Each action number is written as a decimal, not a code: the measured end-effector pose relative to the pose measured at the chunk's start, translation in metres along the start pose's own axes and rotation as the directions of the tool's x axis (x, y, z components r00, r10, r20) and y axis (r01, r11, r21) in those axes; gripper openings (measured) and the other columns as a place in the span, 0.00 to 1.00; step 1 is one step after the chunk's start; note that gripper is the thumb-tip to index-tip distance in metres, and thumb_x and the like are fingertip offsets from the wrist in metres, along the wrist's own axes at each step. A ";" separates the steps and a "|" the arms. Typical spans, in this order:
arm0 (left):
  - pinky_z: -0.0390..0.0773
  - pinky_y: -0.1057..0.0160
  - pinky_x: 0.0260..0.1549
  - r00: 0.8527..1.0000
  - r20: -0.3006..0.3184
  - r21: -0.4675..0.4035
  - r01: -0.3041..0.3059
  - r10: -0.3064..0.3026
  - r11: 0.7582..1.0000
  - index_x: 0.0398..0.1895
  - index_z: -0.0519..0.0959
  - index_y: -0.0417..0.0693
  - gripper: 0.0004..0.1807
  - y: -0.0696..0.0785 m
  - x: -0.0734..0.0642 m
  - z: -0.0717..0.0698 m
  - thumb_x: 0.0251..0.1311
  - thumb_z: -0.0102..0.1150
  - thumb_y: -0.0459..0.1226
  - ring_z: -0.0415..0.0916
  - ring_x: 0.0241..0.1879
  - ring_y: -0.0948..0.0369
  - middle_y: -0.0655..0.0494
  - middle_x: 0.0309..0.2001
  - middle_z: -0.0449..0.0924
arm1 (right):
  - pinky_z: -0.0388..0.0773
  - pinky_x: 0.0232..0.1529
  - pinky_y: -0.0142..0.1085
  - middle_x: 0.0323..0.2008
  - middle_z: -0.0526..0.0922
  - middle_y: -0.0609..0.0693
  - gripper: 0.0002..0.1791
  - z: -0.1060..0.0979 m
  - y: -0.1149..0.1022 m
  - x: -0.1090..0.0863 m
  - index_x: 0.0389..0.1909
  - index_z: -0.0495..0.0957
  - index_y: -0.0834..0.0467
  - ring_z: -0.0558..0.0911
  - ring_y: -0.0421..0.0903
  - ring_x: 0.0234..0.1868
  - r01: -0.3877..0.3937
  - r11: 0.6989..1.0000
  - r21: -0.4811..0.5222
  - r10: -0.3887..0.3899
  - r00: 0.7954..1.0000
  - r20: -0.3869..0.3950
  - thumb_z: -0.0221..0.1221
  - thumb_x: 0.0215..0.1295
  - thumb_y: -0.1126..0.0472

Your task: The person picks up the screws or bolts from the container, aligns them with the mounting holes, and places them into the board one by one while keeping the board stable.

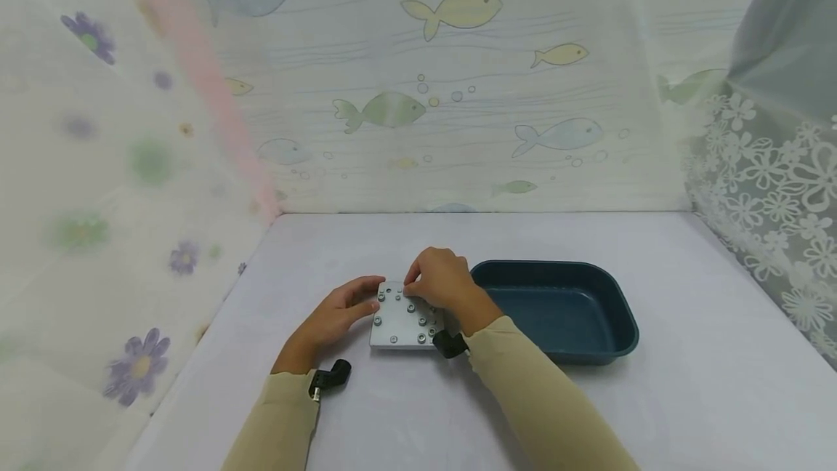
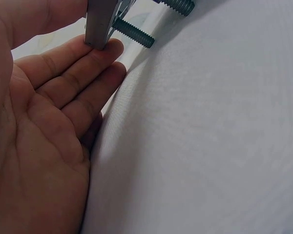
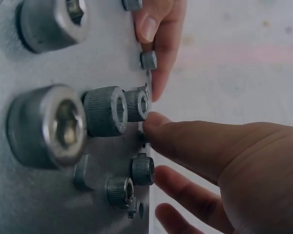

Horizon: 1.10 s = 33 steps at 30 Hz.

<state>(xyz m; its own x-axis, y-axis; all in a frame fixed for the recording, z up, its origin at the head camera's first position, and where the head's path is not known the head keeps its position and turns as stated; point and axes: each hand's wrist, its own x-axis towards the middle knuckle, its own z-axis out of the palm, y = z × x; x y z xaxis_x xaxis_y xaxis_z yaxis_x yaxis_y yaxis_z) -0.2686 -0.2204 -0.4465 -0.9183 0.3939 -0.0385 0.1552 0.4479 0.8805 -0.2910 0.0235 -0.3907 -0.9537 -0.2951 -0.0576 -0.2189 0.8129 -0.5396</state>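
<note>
A silvery metal plate (image 1: 404, 327) carries several socket-head bolts (image 1: 410, 308), and threaded shanks (image 2: 134, 34) jut from its underside in the left wrist view. My left hand (image 1: 335, 315) grips the plate's left edge, thumb on one face and fingers beneath. Over the plate's far part, my right hand (image 1: 443, 283) has its thumb and fingers brought together at a bolt. The right wrist view has the thumb tip against a small bolt head (image 3: 136, 105) near the plate's edge; the index fingertip is hidden behind the thumb.
A dark blue rectangular tub (image 1: 617, 311) stands just right of the plate, beside the right forearm. White cloth covers the table (image 1: 706, 384). A fish-patterned curtain (image 1: 458, 151) hangs behind, and flowered sheets (image 1: 98, 238) hang at both sides.
</note>
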 end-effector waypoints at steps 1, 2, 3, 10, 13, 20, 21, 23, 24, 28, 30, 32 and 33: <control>0.62 0.44 0.75 1.000 -0.001 -0.002 0.002 -0.002 1.000 0.75 0.69 0.54 0.29 0.000 0.000 0.000 0.72 0.61 0.44 0.68 0.74 0.53 0.54 0.72 0.72 | 0.72 0.59 0.53 0.36 0.85 0.39 0.02 0.000 0.000 0.000 0.31 0.90 0.41 0.79 0.44 0.45 0.000 1.000 0.000 0.000 1.000 0.002 0.73 0.61 0.50; 0.62 0.44 0.75 1.000 -0.001 -0.003 0.007 -0.007 1.000 0.75 0.69 0.54 0.29 0.000 0.000 0.000 0.72 0.61 0.44 0.68 0.74 0.53 0.54 0.72 0.72 | 0.72 0.59 0.52 0.36 0.85 0.39 0.02 0.001 0.000 0.000 0.31 0.89 0.41 0.79 0.44 0.45 -0.001 1.000 -0.002 0.001 1.000 0.003 0.73 0.61 0.50; 0.62 0.44 0.75 1.000 0.000 -0.002 0.005 -0.005 1.000 0.75 0.69 0.54 0.30 0.000 0.001 0.000 0.73 0.61 0.44 0.68 0.74 0.53 0.54 0.73 0.72 | 0.72 0.59 0.52 0.35 0.85 0.39 0.02 0.001 0.001 0.000 0.31 0.89 0.41 0.79 0.44 0.45 -0.003 1.000 -0.002 0.003 1.000 0.004 0.73 0.61 0.50; 0.61 0.42 0.75 1.000 0.000 -0.013 -0.003 0.003 1.000 0.75 0.69 0.52 0.30 -0.001 0.000 0.001 0.72 0.61 0.43 0.68 0.74 0.51 0.51 0.73 0.72 | 0.71 0.59 0.52 0.35 0.85 0.40 0.02 -0.001 -0.001 -0.003 0.32 0.89 0.42 0.78 0.44 0.45 -0.014 1.000 -0.009 0.014 1.000 0.002 0.73 0.62 0.50; 0.61 0.42 0.75 1.000 -0.002 -0.008 -0.006 0.006 1.000 0.75 0.68 0.51 0.30 -0.001 0.000 0.001 0.72 0.61 0.44 0.68 0.74 0.50 0.50 0.73 0.72 | 0.71 0.59 0.51 0.37 0.85 0.40 0.03 -0.004 -0.002 -0.004 0.33 0.90 0.42 0.78 0.45 0.45 -0.020 1.000 -0.014 0.020 1.000 -0.002 0.73 0.61 0.50; 0.62 0.44 0.75 1.000 -0.010 -0.018 0.009 -0.009 1.000 0.75 0.69 0.53 0.30 -0.001 0.000 0.000 0.72 0.62 0.43 0.69 0.73 0.54 0.55 0.71 0.73 | 0.72 0.60 0.54 0.44 0.85 0.41 0.03 -0.018 0.000 -0.010 0.34 0.89 0.42 0.80 0.47 0.52 0.014 0.999 -0.038 -0.014 1.000 -0.005 0.72 0.61 0.50; 0.62 0.44 0.75 1.000 -0.010 -0.017 0.008 -0.008 1.000 0.75 0.69 0.53 0.30 -0.001 -0.001 0.000 0.72 0.62 0.44 0.69 0.73 0.54 0.55 0.71 0.73 | 0.72 0.61 0.54 0.47 0.85 0.42 0.03 -0.021 0.001 -0.010 0.35 0.90 0.42 0.80 0.47 0.54 0.025 0.999 -0.031 -0.026 1.000 -0.005 0.72 0.62 0.50; 0.62 0.44 0.75 1.000 -0.011 -0.025 0.010 -0.010 1.000 0.74 0.70 0.54 0.30 -0.001 0.000 0.000 0.72 0.62 0.44 0.69 0.73 0.54 0.56 0.71 0.74 | 0.74 0.60 0.52 0.50 0.85 0.43 0.04 -0.026 0.005 -0.012 0.37 0.90 0.43 0.80 0.48 0.57 0.060 0.998 0.008 -0.060 0.998 0.013 0.72 0.62 0.51; 0.62 0.43 0.75 1.000 -0.010 -0.030 0.007 -0.008 1.000 0.74 0.70 0.54 0.30 -0.001 -0.001 0.000 0.71 0.62 0.43 0.69 0.73 0.53 0.55 0.71 0.74 | 0.75 0.60 0.51 0.52 0.85 0.43 0.05 -0.029 0.007 -0.012 0.38 0.91 0.44 0.79 0.48 0.59 0.078 0.997 0.029 -0.079 0.997 0.027 0.72 0.62 0.52; 0.61 0.43 0.75 1.000 -0.004 -0.037 0.000 0.000 0.999 0.74 0.70 0.53 0.30 -0.001 0.000 0.000 0.71 0.62 0.43 0.69 0.73 0.53 0.54 0.71 0.74 | 0.79 0.60 0.48 0.53 0.85 0.43 0.09 -0.041 0.017 -0.016 0.42 0.91 0.45 0.78 0.49 0.61 0.122 0.986 0.111 -0.134 0.986 0.100 0.73 0.61 0.52; 0.61 0.43 0.75 1.000 -0.003 -0.032 -0.004 0.004 0.999 0.75 0.70 0.53 0.30 -0.001 0.000 0.000 0.71 0.62 0.43 0.69 0.73 0.53 0.54 0.71 0.74 | 0.78 0.61 0.49 0.52 0.85 0.42 0.09 -0.047 0.023 -0.019 0.43 0.91 0.45 0.78 0.49 0.61 0.135 0.985 0.111 -0.148 0.982 0.118 0.73 0.61 0.52; 0.61 0.43 0.75 1.000 -0.004 -0.027 -0.007 0.007 1.000 0.74 0.70 0.52 0.30 -0.001 0.000 0.000 0.72 0.62 0.42 0.69 0.73 0.53 0.54 0.71 0.74 | 0.78 0.61 0.49 0.51 0.85 0.41 0.10 -0.053 0.028 -0.023 0.44 0.91 0.46 0.79 0.49 0.60 0.150 0.983 0.103 -0.162 0.979 0.125 0.73 0.62 0.53; 0.61 0.43 0.75 1.000 -0.004 -0.026 -0.010 0.010 1.000 0.75 0.69 0.52 0.30 -0.001 0.000 0.000 0.72 0.62 0.42 0.69 0.73 0.53 0.54 0.71 0.74 | 0.79 0.61 0.48 0.50 0.86 0.42 0.10 -0.056 0.032 -0.025 0.44 0.91 0.46 0.79 0.49 0.59 0.157 0.983 0.097 -0.169 0.978 0.126 0.72 0.62 0.53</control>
<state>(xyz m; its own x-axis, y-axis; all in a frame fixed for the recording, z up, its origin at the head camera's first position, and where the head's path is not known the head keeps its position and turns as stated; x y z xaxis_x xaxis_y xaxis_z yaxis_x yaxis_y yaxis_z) -0.2690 -0.2208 -0.4472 -0.9180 0.3956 -0.0279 0.1551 0.4229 0.8928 -0.2854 0.0848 -0.3590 -0.8694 -0.4889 -0.0712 -0.3449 0.7038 -0.6211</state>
